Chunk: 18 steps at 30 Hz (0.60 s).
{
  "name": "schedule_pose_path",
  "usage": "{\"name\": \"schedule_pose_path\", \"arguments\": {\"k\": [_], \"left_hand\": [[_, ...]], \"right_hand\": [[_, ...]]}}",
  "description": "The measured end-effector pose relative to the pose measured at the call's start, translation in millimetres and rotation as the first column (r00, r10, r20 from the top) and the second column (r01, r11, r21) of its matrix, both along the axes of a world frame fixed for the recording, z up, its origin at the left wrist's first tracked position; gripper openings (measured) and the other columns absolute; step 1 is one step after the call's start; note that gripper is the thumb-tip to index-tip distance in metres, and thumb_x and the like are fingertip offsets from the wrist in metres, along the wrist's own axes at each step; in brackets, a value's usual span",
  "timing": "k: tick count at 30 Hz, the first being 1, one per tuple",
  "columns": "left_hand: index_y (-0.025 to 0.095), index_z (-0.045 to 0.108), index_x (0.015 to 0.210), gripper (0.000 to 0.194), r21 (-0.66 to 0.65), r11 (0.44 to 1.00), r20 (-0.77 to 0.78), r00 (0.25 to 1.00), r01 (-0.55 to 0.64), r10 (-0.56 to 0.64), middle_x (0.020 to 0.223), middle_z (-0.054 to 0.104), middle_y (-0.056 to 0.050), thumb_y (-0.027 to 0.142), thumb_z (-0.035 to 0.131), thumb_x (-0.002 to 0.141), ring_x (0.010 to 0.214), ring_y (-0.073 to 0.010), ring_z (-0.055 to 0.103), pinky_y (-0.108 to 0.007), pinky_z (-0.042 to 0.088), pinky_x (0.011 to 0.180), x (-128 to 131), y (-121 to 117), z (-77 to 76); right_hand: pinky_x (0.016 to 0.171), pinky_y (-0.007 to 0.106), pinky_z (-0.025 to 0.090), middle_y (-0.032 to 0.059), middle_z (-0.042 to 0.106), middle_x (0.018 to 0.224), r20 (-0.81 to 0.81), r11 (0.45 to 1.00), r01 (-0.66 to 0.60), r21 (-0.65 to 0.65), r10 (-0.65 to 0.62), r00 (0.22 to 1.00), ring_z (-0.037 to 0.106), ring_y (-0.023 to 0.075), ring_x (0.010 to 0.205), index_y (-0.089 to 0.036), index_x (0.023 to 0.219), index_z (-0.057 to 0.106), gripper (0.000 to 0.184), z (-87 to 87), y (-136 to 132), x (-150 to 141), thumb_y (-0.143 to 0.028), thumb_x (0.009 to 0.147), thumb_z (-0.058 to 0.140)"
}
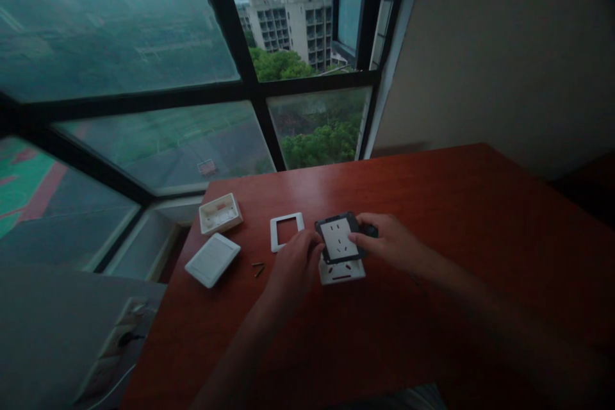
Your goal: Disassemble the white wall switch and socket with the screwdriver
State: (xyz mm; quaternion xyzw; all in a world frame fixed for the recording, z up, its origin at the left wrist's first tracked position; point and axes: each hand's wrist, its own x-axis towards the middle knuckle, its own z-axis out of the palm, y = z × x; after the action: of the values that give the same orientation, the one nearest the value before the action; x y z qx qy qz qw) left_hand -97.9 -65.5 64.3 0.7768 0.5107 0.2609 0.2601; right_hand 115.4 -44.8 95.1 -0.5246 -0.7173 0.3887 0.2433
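A wall socket point(337, 238) with a white face and a dark surrounding frame is tilted above the table. My right hand point(387, 240) grips its right side, thumb on the white face. A dark rounded piece point(369, 230) shows by the right fingers; its kind is unclear. At the socket's left edge, my left hand point(300, 256) has its fingertips pinched together; anything between them is hidden. Under the socket is a white back box point(343, 273) with slots, partly covered. Just beyond my left hand lies a white cover frame point(273, 234).
On the reddish wooden table point(432, 205), a white open box point(221, 214) and a white plate point(213, 260) lie at the left. Several small brass-coloured screws point(259, 271) are near them. Windows border the far edge; wall sockets with a plugged cable point(127, 337) are lower left.
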Motion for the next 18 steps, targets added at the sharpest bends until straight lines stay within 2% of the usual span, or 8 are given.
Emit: {"name": "schedule_pose_path", "arguments": {"k": [4, 12, 18], "left_hand": [[0.019, 0.05, 0.083, 0.012, -0.022, 0.999, 0.047, 0.998, 0.037, -0.035, 0.081, 0.057, -0.002, 0.022, 0.043, 0.093, 0.072, -0.0163, 0.053, -0.027, 0.04, 0.064, -1, -2, 0.1], [0.019, 0.05, 0.083, 0.014, -0.028, 0.999, 0.089, 0.996, 0.023, -0.021, 0.082, 0.058, -0.003, 0.023, 0.043, 0.094, 0.073, -0.0165, 0.053, -0.028, 0.041, 0.065, -5, -10, 9.0], [0.02, 0.049, 0.086, 0.012, 0.03, 0.999, 0.053, 0.998, 0.023, -0.025, 0.08, 0.057, -0.001, 0.023, 0.041, 0.094, 0.071, -0.0158, 0.054, -0.026, 0.041, 0.064, -11, -20, 11.4]], "right_hand": [[0.062, 0.028, 0.044, 0.0061, 0.07, 0.083, 0.002, 1.0, 0.002, 0.013, -0.002, 1.0, 0.062, 0.0181, 0.071, -0.014, 0.088, 0.067, 0.016, -0.3, -1, 2, -0.025, 0.084, 0.057], [0.063, 0.029, 0.043, 0.006, 0.071, 0.085, 0.043, 0.997, -0.014, 0.082, 0.01, 0.999, 0.062, 0.0181, 0.072, -0.016, 0.09, 0.067, 0.014, 3.7, -1, 0, -0.024, 0.084, 0.057], [0.061, 0.028, 0.041, 0.0047, 0.07, 0.081, 0.102, 0.991, -0.022, 0.129, 0.009, 0.995, 0.063, 0.0176, 0.071, -0.016, 0.085, 0.065, 0.012, 7.0, -2, -2, -0.025, 0.086, 0.056]]}}
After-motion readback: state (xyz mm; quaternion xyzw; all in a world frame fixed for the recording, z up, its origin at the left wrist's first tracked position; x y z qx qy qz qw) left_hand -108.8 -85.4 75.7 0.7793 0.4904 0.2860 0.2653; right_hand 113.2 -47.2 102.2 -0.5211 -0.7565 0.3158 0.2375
